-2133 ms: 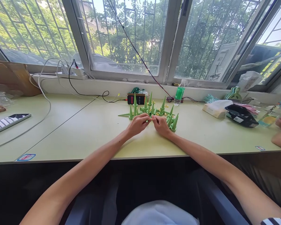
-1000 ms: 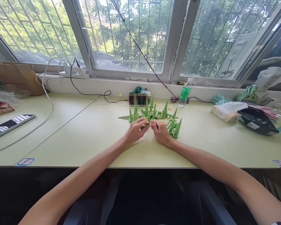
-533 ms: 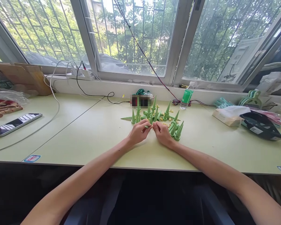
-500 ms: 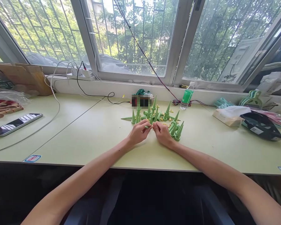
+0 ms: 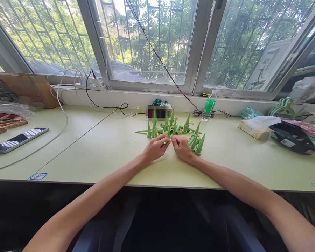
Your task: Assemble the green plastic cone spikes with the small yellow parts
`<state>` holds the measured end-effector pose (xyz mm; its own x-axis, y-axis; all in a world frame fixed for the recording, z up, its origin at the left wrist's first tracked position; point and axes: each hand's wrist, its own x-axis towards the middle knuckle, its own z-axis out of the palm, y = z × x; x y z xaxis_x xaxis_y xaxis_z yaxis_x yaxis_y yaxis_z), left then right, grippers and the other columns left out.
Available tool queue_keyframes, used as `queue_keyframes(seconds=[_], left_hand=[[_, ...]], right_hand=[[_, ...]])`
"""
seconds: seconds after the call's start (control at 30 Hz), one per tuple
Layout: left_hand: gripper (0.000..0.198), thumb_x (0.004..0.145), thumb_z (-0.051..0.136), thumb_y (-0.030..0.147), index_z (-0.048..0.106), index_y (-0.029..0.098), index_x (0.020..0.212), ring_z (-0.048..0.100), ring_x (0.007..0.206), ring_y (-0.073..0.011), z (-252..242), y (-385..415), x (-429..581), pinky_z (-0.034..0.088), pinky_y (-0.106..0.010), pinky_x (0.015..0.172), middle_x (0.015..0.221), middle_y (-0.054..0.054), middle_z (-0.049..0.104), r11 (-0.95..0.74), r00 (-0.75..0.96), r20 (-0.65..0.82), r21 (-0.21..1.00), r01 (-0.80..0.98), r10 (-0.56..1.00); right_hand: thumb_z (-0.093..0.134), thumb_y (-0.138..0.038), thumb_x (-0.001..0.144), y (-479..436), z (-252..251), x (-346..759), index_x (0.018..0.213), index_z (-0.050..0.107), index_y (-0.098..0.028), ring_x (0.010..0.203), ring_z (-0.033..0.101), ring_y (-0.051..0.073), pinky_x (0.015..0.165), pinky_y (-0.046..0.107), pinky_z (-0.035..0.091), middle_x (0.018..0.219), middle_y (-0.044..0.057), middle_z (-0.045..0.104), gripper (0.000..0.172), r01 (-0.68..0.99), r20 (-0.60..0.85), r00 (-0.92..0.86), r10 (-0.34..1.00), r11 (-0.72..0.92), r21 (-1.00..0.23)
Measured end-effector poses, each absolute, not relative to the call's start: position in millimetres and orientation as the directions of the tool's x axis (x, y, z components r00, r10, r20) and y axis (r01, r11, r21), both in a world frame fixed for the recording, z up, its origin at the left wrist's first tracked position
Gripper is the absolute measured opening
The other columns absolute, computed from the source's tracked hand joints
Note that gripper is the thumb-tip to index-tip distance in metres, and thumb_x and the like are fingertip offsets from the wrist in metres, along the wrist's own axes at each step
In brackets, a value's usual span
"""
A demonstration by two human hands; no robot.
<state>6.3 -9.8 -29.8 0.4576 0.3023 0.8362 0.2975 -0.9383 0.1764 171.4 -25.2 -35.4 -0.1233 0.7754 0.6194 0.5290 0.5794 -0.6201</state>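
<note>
The left hand (image 5: pixel 155 148) pinches a green part (image 5: pixel 165 142), its long axis hidden, just beside the right hand (image 5: pixel 183 148), whose curl masks any hold, while spikes (image 5: pixel 172 116) stand beyond on the bench (image 5: pixel 170 175), some beside the right hand.

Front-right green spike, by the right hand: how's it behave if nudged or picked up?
The green spike is probably stiff: its taper runs straight, with no visible sag. A sideways nudge could tip it, since it stands point up, tall for its small round base. Once down, it may roll in an arc, being cone-shaped.
</note>
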Motion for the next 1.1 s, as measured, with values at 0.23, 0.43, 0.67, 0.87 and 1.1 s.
queue_keyframes(seconds=[0.23,0.43,0.67,0.87,1.1], left_hand=[[0.013,0.093,0.049,0.020,0.061,0.018,0.095,0.060,0.069,-0.0119,-30.5,-8.9,6.1,0.050,-0.023,0.060,0.084,-0.006,0.063,-0.947,0.497,0.837,0.073,0.313,0.229],[0.014,0.093,0.049,0.018,0.062,0.018,0.096,0.062,0.072,-0.0120,-32.0,-7.8,7.2,0.050,-0.022,0.061,0.084,-0.006,0.064,-0.930,0.514,0.843,-0.044,0.365,0.162],[0.021,0.090,0.044,0.012,0.061,0.018,0.101,0.061,0.067,-0.0114,-33.8,-4.3,2.8,0.047,-0.020,0.054,0.085,-0.006,0.064,-0.871,0.598,0.794,-0.213,0.443,0.110],[0.031,0.087,0.037,0.008,0.062,0.019,0.102,0.055,0.059,-0.0088,-31.0,-6.0,-0.9,0.042,-0.018,0.048,0.089,-0.007,0.062,-0.838,0.657,0.740,-0.261,0.478,0.145],[0.034,0.088,0.033,0.007,0.062,0.018,0.101,0.050,0.054,-0.0076,-29.1,-7.7,-0.9,0.038,-0.019,0.046,0.092,-0.007,0.062,-0.776,0.681,0.722,-0.356,0.521,0.126]], right_hand=[[0.032,-0.048,0.095,-21.8,-34.7,171.9,0.057,0.027,-0.020,0.051,0.023,0.009,0.051,0.028,0.020,0.052,-0.004,0.026,0.047,0.532,0.631,-0.129,0.765,0.590,-0.607],[0.035,-0.049,0.094,-18.9,-36.1,173.5,0.055,0.025,-0.020,0.051,0.022,0.009,0.051,0.027,0.019,0.052,-0.004,0.023,0.050,0.485,0.617,-0.126,0.777,0.591,-0.645],[0.035,-0.052,0.093,-17.3,-37.3,173.5,0.052,0.026,-0.020,0.049,0.024,0.009,0.049,0.027,0.021,0.049,-0.003,0.025,0.052,0.439,0.578,-0.114,0.808,0.563,-0.700],[0.035,-0.057,0.092,-19.3,-35.2,173.5,0.046,0.033,-0.021,0.044,0.030,0.010,0.047,0.027,0.027,0.041,-0.003,0.031,0.059,0.384,0.518,-0.122,0.847,0.522,-0.762],[0.038,-0.058,0.091,-22.4,-31.8,174.1,0.043,0.034,-0.021,0.039,0.032,0.009,0.044,0.027,0.029,0.038,-0.003,0.034,0.061,0.314,0.464,-0.137,0.875,0.483,-0.817]])
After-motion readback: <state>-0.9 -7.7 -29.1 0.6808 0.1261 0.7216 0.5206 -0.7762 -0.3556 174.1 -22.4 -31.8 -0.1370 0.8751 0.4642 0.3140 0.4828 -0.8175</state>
